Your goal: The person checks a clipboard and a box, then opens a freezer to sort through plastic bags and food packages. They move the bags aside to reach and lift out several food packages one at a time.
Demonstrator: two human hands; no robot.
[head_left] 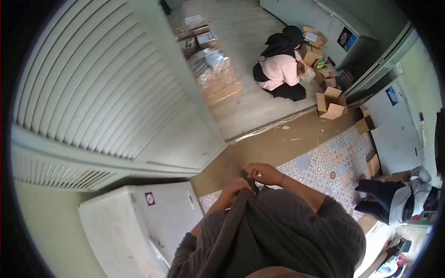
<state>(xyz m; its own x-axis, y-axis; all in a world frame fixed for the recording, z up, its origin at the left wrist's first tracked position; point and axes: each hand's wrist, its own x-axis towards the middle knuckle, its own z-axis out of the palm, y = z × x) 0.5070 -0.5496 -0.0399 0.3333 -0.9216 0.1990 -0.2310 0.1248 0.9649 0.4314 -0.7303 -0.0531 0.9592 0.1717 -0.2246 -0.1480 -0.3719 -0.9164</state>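
Note:
Both of my hands are held close together in front of my body, at the end of a dark grey cloth that hangs from my neck. My left hand has its fingers curled down at the cloth's edge. Just right of it, my right hand has bent fingers with a small pale spot between them; what it holds is too small to name. A dark strip of something lies between the two hands.
A louvred door stands left, above a white chest freezer. Wrapped boxes sit beyond. One person crouches by open cartons; another person is at right, near a second freezer.

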